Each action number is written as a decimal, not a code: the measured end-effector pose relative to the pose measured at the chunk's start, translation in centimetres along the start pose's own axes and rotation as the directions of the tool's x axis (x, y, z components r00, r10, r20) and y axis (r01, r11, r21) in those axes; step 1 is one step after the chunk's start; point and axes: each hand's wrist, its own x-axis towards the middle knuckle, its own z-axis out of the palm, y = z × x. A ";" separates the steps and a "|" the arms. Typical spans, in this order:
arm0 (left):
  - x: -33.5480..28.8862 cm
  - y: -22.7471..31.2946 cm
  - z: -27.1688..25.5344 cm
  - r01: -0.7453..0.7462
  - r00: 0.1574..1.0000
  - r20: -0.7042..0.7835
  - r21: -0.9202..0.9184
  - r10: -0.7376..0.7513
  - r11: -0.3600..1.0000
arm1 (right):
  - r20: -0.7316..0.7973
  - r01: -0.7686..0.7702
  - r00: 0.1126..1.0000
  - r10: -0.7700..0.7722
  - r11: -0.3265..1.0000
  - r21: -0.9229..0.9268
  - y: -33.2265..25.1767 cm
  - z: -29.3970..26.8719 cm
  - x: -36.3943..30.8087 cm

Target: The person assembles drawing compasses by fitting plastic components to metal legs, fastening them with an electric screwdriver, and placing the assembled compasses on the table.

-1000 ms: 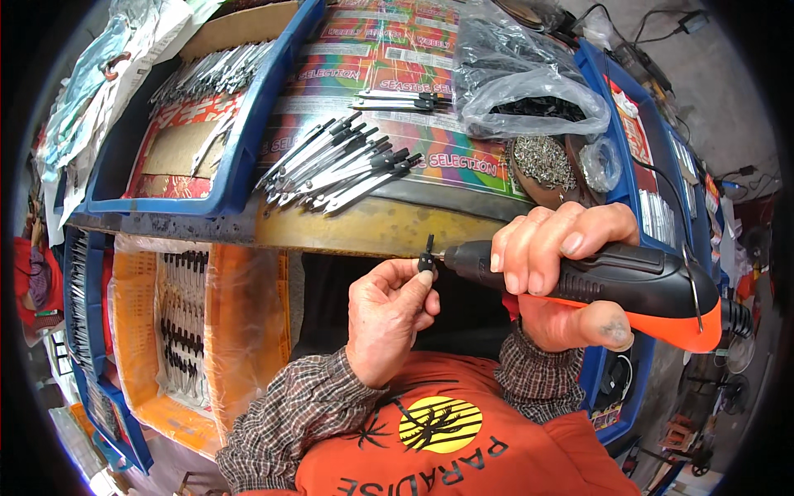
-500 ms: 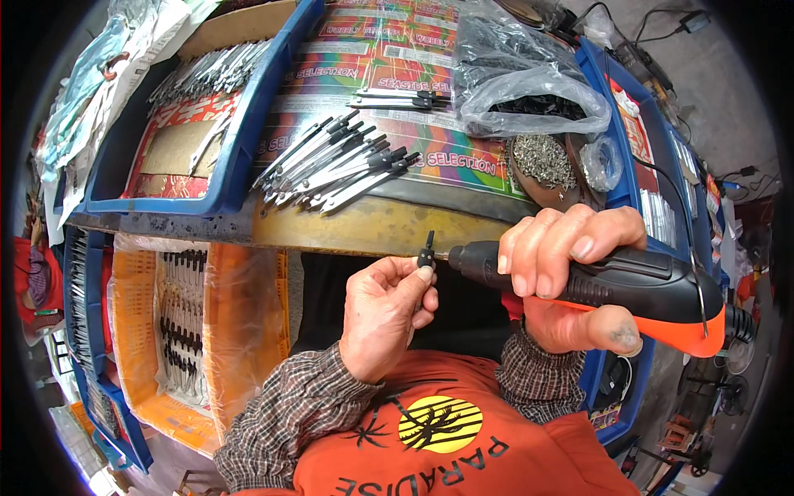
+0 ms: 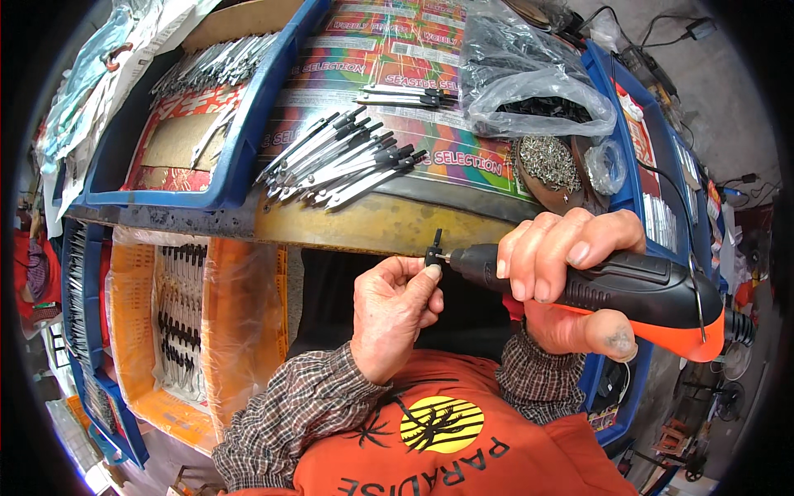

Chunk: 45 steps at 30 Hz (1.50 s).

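Observation:
My left hand (image 3: pixel 389 310) pinches a small black plastic compass head (image 3: pixel 434 248) between thumb and fingers, just off the table's front edge. A thin stem sticks up from the piece; the rest lies hidden behind my fingers. In my right hand (image 3: pixel 571 264) is a black and orange electric screwdriver (image 3: pixel 637 281), held level and pointing left. Its bit meets the side of the black piece. Beyond my hands, a pile of silver drawing compasses (image 3: pixel 339 161) with black heads lies on the table, and a few more compasses (image 3: pixel 405 97) lie behind it.
A bowl of small screws (image 3: pixel 547 164) stands beside a clear bag of black parts (image 3: pixel 538 103). Blue trays (image 3: pixel 236 157) with metal legs flank the work surface. An orange crate (image 3: pixel 227 331) holding rows of compasses is at lower left. The screwdriver's cord (image 3: pixel 691 240) runs up on the right.
My left hand and the black piece have shifted slightly to the right. The screwdriver bit stays against the piece, and my right hand has barely moved.

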 end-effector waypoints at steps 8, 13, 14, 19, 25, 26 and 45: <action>-0.1 0.0 0.0 0.015 1.000 -0.002 -0.007 -0.015 1.000 | 0.033 -0.064 0.997 0.065 0.998 -0.027 -0.1 0.9 0.8; -0.2 0.3 0.3 0.048 0.998 -0.039 -0.025 -0.049 0.999 | 0.051 -0.198 0.978 0.204 0.974 -0.112 -0.5 2.3 2.2; -0.2 0.3 0.3 0.062 0.997 -0.035 -0.026 -0.063 0.998 | 0.045 -0.202 0.977 0.207 0.976 -0.082 -0.5 2.5 2.2; -0.1 0.1 0.2 0.056 0.998 -0.039 -0.067 -0.059 0.996 | 0.019 -0.154 0.988 0.155 0.986 -0.065 0.2 2.3 2.0; 0.1 0.1 0.0 0.061 0.998 0.008 -0.063 -0.060 0.996 | -0.031 -0.194 0.981 0.192 0.973 -0.127 0.0 1.8 1.7; 0.1 0.1 0.1 0.061 0.998 0.004 -0.059 -0.061 0.996 | -0.028 -0.193 0.981 0.191 0.973 -0.124 0.0 1.8 1.7; -0.1 0.0 -0.1 0.026 1.000 -0.012 0.035 -0.026 0.999 | 0.004 -0.163 0.986 0.164 0.985 -0.059 0.2 1.3 1.4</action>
